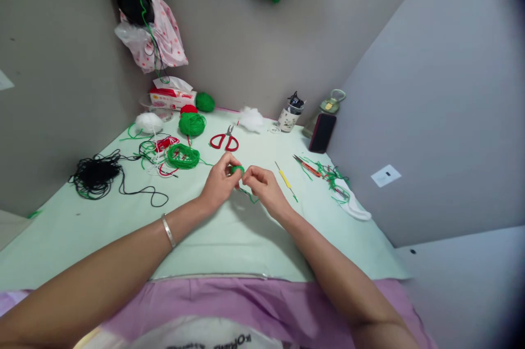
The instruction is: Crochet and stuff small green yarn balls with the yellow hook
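Note:
My left hand (219, 182) and my right hand (264, 187) meet over the middle of the pale green table (229, 239). Both pinch a small green crocheted piece (238, 169) between their fingertips. A thin green yarn strand (250, 195) trails from it onto the table beneath my right hand. A silver bangle (168, 230) circles my left wrist. Just right of my right hand lies a yellow-handled crochet hook (286, 180).
Red scissors (225, 141), green yarn coils (183, 156), a green ball (192, 123), black yarn (96, 174) and white stuffing (149, 122) lie left and behind. Orange snips (307, 166) with green scraps, a dark phone (322, 133) and a cup (289, 116) are right.

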Demonstrator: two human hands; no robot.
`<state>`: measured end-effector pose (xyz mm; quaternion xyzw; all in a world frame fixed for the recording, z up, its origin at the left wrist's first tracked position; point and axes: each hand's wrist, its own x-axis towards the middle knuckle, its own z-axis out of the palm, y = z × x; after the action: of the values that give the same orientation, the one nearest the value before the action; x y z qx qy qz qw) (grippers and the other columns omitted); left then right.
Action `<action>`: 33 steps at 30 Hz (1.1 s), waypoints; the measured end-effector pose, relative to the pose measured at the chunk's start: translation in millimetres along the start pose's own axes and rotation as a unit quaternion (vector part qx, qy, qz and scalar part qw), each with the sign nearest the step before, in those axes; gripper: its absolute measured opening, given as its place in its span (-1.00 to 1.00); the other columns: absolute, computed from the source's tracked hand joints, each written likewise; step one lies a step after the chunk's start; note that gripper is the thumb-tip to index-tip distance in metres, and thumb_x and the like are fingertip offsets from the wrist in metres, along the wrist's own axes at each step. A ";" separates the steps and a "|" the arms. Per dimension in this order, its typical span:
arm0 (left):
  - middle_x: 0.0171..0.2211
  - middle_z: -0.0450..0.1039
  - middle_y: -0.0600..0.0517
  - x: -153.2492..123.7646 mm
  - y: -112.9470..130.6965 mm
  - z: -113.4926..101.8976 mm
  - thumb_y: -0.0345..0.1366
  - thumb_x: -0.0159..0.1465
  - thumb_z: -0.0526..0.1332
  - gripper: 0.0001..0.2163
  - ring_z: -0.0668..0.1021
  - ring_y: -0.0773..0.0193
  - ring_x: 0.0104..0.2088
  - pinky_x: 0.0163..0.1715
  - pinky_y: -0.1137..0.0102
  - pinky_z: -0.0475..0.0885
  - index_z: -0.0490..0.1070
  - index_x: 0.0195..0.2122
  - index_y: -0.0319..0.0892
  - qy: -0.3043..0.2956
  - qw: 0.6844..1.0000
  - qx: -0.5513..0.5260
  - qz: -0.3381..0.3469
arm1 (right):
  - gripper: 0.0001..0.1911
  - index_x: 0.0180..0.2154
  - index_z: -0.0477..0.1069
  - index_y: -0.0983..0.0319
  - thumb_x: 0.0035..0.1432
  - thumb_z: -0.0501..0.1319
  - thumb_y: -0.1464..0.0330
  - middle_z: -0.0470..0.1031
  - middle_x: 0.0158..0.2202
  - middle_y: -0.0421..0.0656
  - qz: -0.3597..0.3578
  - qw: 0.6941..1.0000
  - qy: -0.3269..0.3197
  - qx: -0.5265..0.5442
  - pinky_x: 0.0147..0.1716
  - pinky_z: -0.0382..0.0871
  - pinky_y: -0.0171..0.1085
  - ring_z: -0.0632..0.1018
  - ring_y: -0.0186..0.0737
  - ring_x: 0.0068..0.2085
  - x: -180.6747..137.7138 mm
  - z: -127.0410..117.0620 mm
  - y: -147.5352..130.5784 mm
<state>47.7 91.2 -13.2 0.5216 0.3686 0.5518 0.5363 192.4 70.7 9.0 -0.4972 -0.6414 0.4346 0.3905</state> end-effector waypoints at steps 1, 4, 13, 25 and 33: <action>-0.44 0.35 0.21 -0.5 0.8 1.2 -0.40 0.09 0.30 -0.82 0.47 0.41 -0.53 -0.47 0.45 0.40 0.29 -0.35 -0.11 0.010 1.000 0.000 0.005 | -0.83 -0.50 0.32 0.18 0.08 0.13 0.27 0.16 -0.61 -0.34 0.005 1.000 0.001 0.004 -0.52 0.07 -0.32 0.15 -0.36 -0.54 2.3 -0.4 1.0; -0.38 0.41 0.17 -0.3 2.1 2.1 -0.35 0.08 0.34 -0.77 0.53 0.35 -0.41 -0.34 0.40 0.46 0.30 -0.29 -0.11 0.031 0.999 -0.010 0.009 | -0.77 -0.48 0.30 0.17 0.14 0.09 0.20 0.04 -0.63 -0.38 0.013 1.000 -0.005 0.001 -0.57 0.07 -0.32 0.09 -0.36 -0.58 6.8 -2.6 3.3; -0.34 0.53 0.06 6.2 -2.8 -6.9 -0.28 0.04 0.41 -0.76 0.58 0.24 -0.28 -0.16 0.32 0.48 0.44 -0.29 -0.18 0.033 0.999 -0.033 -0.010 | -0.72 -0.40 0.37 0.18 0.30 0.10 0.18 0.31 -0.52 -0.29 -0.068 0.986 0.035 -0.150 -0.37 0.18 -0.30 0.31 -0.31 -0.45 -3.2 7.0 6.8; -0.22 0.60 0.02 6.1 2.6 -14.9 -0.25 0.10 0.43 -0.66 0.59 0.28 -0.33 -0.20 0.32 0.47 0.58 -0.09 -0.20 0.004 0.999 -0.037 -0.016 | -0.65 0.06 0.48 0.23 0.27 0.14 0.44 0.53 -0.01 0.06 0.073 0.885 0.128 -0.441 -0.10 0.29 -0.17 0.54 -0.02 -0.06 22.0 -75.5 45.3; -0.30 0.56 0.06 5.0 0.6 -15.4 -0.26 0.09 0.45 -0.66 0.58 0.31 -0.36 -0.25 0.36 0.46 0.50 -0.10 -0.16 -0.012 0.999 -0.039 -0.019 | -0.61 0.13 0.43 0.20 0.29 0.13 0.44 0.52 0.09 0.06 0.130 0.842 0.111 -0.511 -0.12 0.28 -0.20 0.55 -0.01 0.02 27.5 -84.3 51.1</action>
<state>33.2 98.4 -14.5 0.4996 0.3507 0.5492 0.5708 280.7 118.4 -10.7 -0.7499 -0.6545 0.0337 0.0900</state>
